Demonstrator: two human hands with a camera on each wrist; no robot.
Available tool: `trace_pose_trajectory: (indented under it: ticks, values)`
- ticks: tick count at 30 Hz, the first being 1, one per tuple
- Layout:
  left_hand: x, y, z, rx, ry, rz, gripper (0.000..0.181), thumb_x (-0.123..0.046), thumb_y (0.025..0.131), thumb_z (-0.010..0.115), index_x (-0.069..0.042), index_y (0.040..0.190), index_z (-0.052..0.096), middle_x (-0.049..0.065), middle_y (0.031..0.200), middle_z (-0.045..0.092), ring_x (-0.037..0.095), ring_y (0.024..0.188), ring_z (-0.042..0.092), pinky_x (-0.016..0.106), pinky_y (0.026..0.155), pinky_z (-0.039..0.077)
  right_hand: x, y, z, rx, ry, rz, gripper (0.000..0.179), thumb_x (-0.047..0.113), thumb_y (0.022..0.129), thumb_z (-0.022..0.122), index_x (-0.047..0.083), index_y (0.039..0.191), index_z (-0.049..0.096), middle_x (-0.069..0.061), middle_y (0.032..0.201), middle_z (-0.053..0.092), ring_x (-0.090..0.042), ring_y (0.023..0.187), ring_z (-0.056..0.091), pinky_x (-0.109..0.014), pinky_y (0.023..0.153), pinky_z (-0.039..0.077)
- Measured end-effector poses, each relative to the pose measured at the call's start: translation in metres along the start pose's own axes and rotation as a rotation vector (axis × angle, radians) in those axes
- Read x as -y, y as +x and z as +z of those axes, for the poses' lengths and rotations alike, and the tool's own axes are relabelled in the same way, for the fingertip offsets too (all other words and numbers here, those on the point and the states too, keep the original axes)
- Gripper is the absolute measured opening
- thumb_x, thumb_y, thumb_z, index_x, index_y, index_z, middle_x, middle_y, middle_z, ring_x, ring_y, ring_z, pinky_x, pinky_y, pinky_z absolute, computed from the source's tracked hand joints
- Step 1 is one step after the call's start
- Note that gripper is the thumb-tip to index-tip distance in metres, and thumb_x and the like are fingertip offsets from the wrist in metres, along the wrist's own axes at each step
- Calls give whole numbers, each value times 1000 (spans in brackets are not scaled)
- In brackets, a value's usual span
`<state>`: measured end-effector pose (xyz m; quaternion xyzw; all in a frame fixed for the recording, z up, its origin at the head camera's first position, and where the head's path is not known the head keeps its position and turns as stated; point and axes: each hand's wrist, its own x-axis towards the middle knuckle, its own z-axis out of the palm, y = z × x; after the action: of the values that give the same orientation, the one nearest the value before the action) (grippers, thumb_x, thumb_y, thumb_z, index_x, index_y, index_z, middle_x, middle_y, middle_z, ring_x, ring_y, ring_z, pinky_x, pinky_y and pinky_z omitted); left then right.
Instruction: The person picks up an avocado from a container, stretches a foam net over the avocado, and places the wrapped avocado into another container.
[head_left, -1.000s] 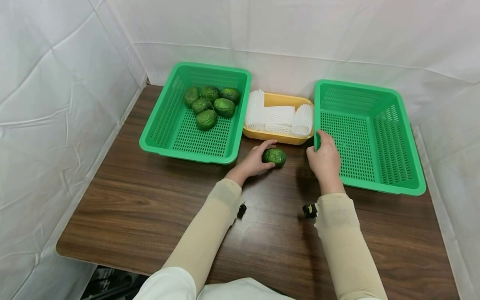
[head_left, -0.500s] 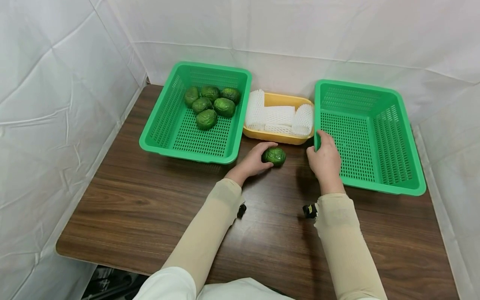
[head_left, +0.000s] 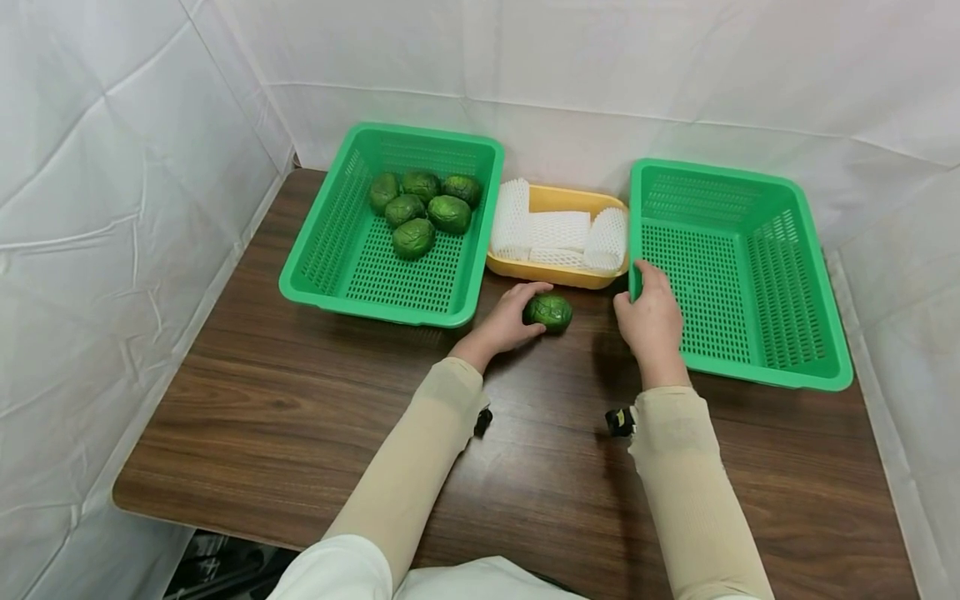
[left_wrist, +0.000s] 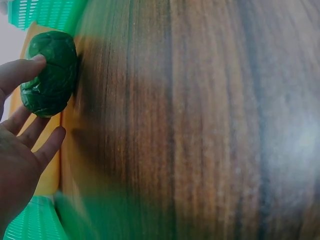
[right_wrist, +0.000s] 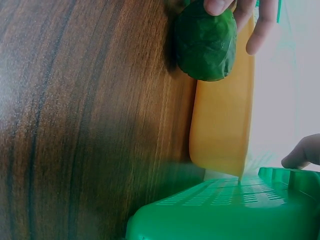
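In the head view my left hand holds a dark green, wrinkled, shiny avocado on the table, in front of the yellow tray. The left wrist view shows the thumb against the avocado, with other fingers around its lower end. My right hand grips the left rim of the right green basket; part of its grip is hidden in the head view. White foam net sleeves lie in the yellow tray.
On the left, another green basket holds several avocados. The yellow tray sits between both baskets. Brown wood-grain table extends toward the person. White sheeting closes off the back and sides.
The avocado has turned slightly under my left hand, whose fingers have shifted a little. My right hand stays at the basket rim.
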<state>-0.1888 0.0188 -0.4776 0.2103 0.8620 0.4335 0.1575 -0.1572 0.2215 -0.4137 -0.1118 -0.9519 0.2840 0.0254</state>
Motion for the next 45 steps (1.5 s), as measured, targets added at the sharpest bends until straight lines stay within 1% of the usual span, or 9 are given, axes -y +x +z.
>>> trace_pose_trajectory:
  ticks: [4, 11, 18, 24, 28, 32, 35, 38, 45]
  values:
    - [-2, -2, -1, -1, -13, 1, 62, -9, 84, 69, -15, 139, 39, 10, 139, 36, 26, 129, 31, 39, 102, 32, 0, 0, 0, 3, -2, 4, 54, 12, 91, 44, 8, 143, 33, -16, 144, 33, -37, 106, 48, -51, 81, 42]
    - [-12, -3, -6, -34, -3, 42, 61, -14, 84, 69, -16, 138, 41, 9, 139, 34, 27, 130, 28, 40, 101, 32, 1, 0, -1, 8, -12, 9, 54, 13, 91, 43, 9, 144, 32, -15, 144, 33, -37, 107, 48, -52, 80, 42]
    - [-33, -6, -20, -38, 42, 84, 57, -19, 87, 66, -15, 138, 41, 7, 140, 35, 23, 130, 29, 37, 101, 33, 1, -1, -2, 5, -10, 12, 55, 13, 91, 44, 9, 144, 32, -15, 145, 32, -37, 106, 48, -51, 81, 42]
    - [-43, -12, -34, -75, 54, 114, 47, -21, 90, 62, -18, 135, 46, 4, 137, 39, 19, 126, 37, 33, 99, 35, 2, 1, -4, 37, -12, 24, 56, 16, 91, 44, 11, 146, 29, -17, 145, 30, -39, 113, 46, -54, 83, 41]
    - [-46, -16, -43, -115, 14, 142, 35, -18, 92, 60, -13, 126, 55, 3, 126, 52, 17, 115, 49, 26, 95, 38, 6, 2, -6, 65, -27, 19, 58, 20, 93, 44, 12, 147, 24, -19, 145, 28, -42, 114, 43, -57, 84, 40]
    - [-48, -18, -52, -145, -47, 148, 25, -17, 93, 57, -10, 117, 61, 2, 110, 62, 13, 102, 56, 22, 87, 42, 12, 5, -6, 34, -43, -13, 57, 21, 93, 46, 10, 146, 27, -19, 145, 26, -41, 121, 36, -57, 90, 36]
    - [-47, -19, -57, -166, -67, 142, 22, -16, 93, 57, -10, 113, 63, 3, 105, 64, 12, 98, 58, 21, 85, 43, 18, 10, -3, -29, -51, -68, 52, 18, 93, 48, 8, 142, 35, -18, 143, 29, -39, 127, 31, -56, 95, 31]
    - [-44, -21, -60, -182, -74, 132, 21, -16, 93, 57, -9, 112, 64, 3, 104, 65, 13, 96, 59, 21, 83, 44, 22, 16, 0, -77, -84, -119, 47, 15, 92, 49, 6, 138, 41, -16, 143, 32, -37, 128, 29, -55, 97, 27]
    - [-34, -23, -62, -225, -58, 110, 20, -16, 93, 56, -10, 110, 65, 2, 104, 65, 13, 94, 59, 21, 82, 44, 30, 28, 6, -64, -192, -149, 42, 11, 94, 47, 8, 136, 46, -11, 142, 38, -32, 131, 28, -54, 97, 25]
